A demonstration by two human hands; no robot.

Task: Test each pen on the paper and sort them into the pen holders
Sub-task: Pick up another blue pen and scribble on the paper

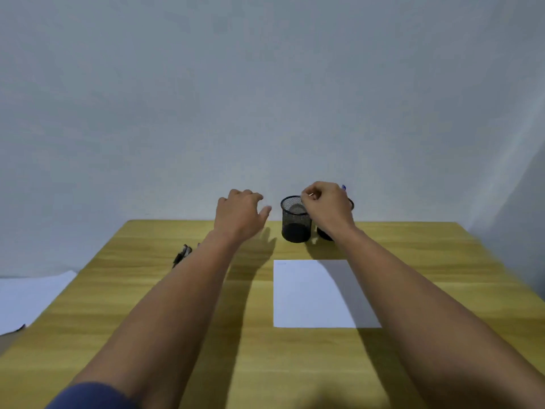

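Two black mesh pen holders stand at the far edge of the wooden table [147,290]. The left holder [295,219] is in plain sight; the right holder [324,234] is mostly hidden behind my right hand [327,206]. That hand hovers above the right holder with fingers curled round a pen, of which only a blue tip [343,187] shows. My left hand [239,215] floats above the table left of the holders, fingers loosely curled, holding nothing. A white sheet of paper [309,293] lies in front of the holders. Several dark pens [182,254] lie to the left, partly behind my left forearm.
A grey wall rises right behind the table's far edge. White sheets [29,299] lie on a lower surface off the table's left side. The table's right edge runs diagonally at the far right.
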